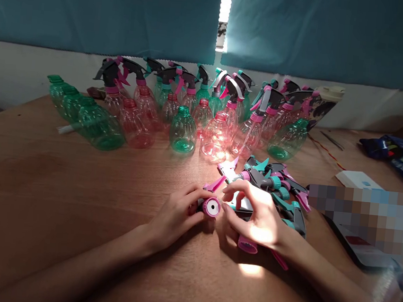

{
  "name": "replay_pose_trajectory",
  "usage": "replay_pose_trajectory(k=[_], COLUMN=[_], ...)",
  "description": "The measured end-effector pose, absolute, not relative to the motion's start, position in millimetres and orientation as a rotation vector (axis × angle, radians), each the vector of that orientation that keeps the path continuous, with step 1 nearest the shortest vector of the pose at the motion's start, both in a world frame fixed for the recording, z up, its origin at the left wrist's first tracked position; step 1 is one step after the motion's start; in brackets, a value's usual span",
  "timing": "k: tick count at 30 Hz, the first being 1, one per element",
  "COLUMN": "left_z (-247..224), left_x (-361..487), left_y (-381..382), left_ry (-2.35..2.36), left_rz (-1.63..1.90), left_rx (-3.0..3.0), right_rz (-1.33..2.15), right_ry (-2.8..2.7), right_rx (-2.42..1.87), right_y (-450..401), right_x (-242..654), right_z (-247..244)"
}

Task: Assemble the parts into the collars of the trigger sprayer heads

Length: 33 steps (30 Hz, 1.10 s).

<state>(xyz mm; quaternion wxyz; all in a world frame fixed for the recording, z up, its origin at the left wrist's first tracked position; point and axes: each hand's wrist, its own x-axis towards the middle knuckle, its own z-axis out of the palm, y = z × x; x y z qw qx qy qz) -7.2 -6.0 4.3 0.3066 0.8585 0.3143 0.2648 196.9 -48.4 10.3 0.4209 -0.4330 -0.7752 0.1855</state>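
My left hand [179, 211] is closed around a trigger spray head [212, 207] with a pink collar. The collar's underside faces me, showing a white disc with a dark hole in its middle. Just to its right, my right hand [257, 215] hovers with thumb and forefinger curved and apart, and nothing shows between them. Below that hand lies a loose spray head with a pink collar [248, 245], partly covered. A pile of pink, turquoise and grey spray heads [266, 178] lies behind and beside my right hand.
Clear pink bottles [215, 138] and green bottles [183, 130] stand across the back, several fitted with spray heads. At left, green bottles [100, 124] lean in a row. A tumbler [325, 103], a white box [359, 179], a blurred-out device [361, 228] and a blue packet [397, 155] are at right.
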Motion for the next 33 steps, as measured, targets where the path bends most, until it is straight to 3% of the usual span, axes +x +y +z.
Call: replay_pose_trajectory(k=[13, 33], left_z=[1.0, -0.5], left_x=[-8.9, -8.4], left_y=[-6.3, -7.3], left_ry=[0.734, 0.739], left_rz=[0.707, 0.725], left_rx=[2.380, 2.366], right_rz=[0.284, 0.470], right_ry=[-2.178, -2.070], right_rx=[-0.960, -1.161], right_y=[-48.1, -55.8], right_x=[195.7, 189.6], right_z=[4.8, 11.1])
